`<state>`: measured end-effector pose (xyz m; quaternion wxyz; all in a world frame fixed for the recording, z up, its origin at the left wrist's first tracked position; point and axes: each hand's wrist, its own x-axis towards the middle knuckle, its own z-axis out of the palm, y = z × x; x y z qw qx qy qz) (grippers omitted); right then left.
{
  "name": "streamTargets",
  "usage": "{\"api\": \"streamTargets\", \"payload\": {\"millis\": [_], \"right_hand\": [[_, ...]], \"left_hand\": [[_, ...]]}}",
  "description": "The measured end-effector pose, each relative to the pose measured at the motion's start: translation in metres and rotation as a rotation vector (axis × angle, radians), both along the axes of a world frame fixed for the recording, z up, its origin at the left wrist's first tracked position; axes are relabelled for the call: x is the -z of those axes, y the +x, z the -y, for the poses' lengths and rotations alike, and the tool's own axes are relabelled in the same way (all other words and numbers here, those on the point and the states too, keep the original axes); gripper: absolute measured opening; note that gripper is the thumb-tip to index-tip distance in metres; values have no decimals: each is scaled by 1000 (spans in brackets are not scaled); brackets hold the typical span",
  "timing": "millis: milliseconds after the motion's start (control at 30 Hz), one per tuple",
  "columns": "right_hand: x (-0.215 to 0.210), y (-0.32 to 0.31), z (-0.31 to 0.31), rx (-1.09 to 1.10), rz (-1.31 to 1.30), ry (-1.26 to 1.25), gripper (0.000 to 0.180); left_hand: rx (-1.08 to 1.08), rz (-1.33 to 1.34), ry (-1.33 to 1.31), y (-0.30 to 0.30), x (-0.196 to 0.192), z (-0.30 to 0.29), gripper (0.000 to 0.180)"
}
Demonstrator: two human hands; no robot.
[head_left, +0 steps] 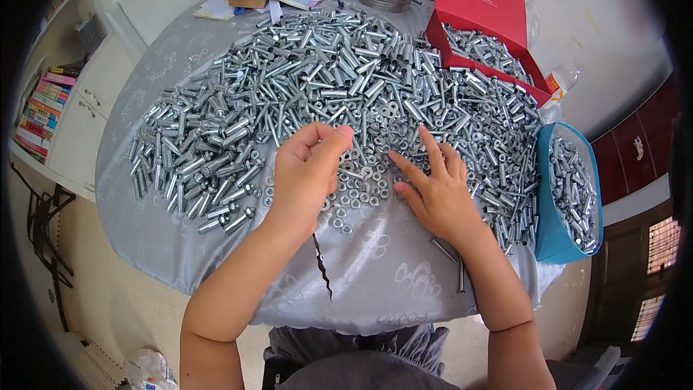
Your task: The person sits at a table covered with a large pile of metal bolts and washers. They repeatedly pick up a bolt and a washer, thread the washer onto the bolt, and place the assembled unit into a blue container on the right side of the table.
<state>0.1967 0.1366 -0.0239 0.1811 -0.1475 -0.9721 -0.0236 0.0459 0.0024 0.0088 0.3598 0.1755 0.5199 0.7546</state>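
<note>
Silver nuts (364, 189) sit near side, between both hands, so imo go light with the right hand (442, 196), fingers spread, or they might scatter; left hand (304, 167) is curled, can't tell if it's gripping anything.

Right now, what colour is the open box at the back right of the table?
The open box is red; the head view shows it best.

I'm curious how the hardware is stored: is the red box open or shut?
Open: the red box has its lid raised at the back, with metal parts showing inside.
</note>
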Motion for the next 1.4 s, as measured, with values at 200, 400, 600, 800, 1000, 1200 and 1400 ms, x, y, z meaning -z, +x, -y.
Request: {"api": "streamTargets", "payload": {"millis": [200,400,600,800,1000,1200,1400], "right_hand": [[2,-1,-2,12,-47,-1,32],[-1,0,0,7,-80,-70,25],[-8,8,-2,-21,-84,-161,17],[-9,9,-3,-19,-118,-179,15],[-2,7,-3,-17,-151,-170,15],[-2,6,1,35,-158,-158,16],[-2,8,1,55,-155,-114,18]], "left_hand": [[15,-11,0,1,-1,0,18],[18,-22,5,1,1,-1,19],[3,-42,2,1,2,-1,19],[17,-38,-2,2,3,-2,19],[36,-44,-9,2,2,-2,19],[38,-62,-32,5,2,-3,19],[44,-87,-52,6,4,-4,20]]}}
